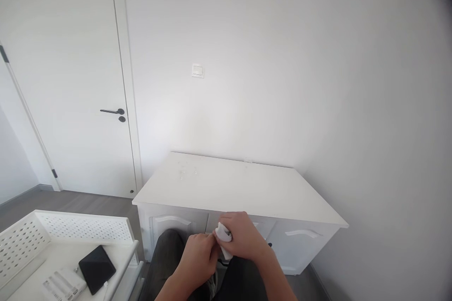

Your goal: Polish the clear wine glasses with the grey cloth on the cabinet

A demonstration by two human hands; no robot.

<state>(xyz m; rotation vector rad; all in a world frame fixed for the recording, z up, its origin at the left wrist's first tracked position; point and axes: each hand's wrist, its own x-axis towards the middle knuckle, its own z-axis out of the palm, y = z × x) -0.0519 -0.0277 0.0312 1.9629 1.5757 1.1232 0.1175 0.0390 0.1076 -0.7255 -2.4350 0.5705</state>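
Note:
In front of the cabinet, low in the head view, my right hand (243, 236) is closed around a small white object (223, 232). Its kind cannot be made out, as fingers cover most of it; a rounded white top shows above and a paler white part below. My left hand (198, 255) is closed too, its thumb and fingertips pressed against the left side of the same object. Both hands meet just below the front edge of the white cabinet top (226, 188), above my knees.
Small clear drops or bits (183, 171) lie on the cabinet top's left. At lower left, a white cart (84, 229) with perforated sides carries a black tablet (97, 269) and a white power strip (63, 286). Behind are a door (67, 80) and a light switch (197, 71).

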